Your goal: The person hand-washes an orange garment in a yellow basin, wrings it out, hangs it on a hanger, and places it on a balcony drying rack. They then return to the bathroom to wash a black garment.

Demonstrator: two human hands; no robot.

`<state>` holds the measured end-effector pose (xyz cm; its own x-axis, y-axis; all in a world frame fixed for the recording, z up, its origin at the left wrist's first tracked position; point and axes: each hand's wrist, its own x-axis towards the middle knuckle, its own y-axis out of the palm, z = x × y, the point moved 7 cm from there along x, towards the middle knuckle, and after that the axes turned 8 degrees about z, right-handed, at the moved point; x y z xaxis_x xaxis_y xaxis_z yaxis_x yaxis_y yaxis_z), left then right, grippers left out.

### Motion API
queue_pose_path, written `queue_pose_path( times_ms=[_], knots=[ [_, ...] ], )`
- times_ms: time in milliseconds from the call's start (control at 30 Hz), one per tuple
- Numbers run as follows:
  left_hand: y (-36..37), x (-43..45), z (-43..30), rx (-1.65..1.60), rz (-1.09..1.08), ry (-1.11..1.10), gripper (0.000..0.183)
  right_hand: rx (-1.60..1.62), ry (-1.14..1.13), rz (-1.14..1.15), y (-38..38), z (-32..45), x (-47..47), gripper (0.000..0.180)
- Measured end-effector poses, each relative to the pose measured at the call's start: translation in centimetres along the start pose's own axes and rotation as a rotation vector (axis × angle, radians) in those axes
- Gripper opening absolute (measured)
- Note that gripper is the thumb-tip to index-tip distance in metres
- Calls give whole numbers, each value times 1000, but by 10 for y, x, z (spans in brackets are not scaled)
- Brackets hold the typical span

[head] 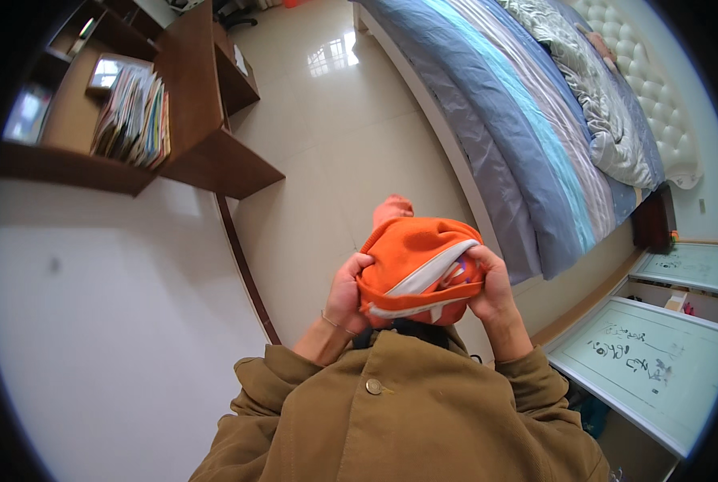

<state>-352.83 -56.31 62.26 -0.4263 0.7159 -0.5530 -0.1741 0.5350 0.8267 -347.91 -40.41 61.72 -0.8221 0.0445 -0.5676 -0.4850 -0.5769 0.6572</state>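
An orange fabric garment [416,253] with a white stripe and a ribbed edge is bunched up in front of my body. My left hand [348,292] grips its left side, thumb on top. At the opposite side, my right hand [492,286] pinches the cloth near the end of the white stripe. Between its folds some printed material in orange, purple and white [458,272] shows; what it is I cannot tell. Part of a bare foot [393,208] appears beyond the garment, on the tiled floor [334,175].
To the right stands a bed [503,156] with blue striped bedding and a tufted headboard [648,90]. Glass-fronted sliding doors [648,355] bearing writing are at lower right. A brown wooden shelf unit [190,90] holds several books and papers [133,117], beside a white wall [111,301].
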Motion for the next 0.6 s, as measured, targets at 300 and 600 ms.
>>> queue_pose_path(
  times_ms=[300,600],
  knots=[
    [76,99,-152,-164,158,357,23,-170,153,207,90,85,179,28],
    [130,184,-312,-119,113,431,47,-317,242,292,166,165,355,28]
  ],
)
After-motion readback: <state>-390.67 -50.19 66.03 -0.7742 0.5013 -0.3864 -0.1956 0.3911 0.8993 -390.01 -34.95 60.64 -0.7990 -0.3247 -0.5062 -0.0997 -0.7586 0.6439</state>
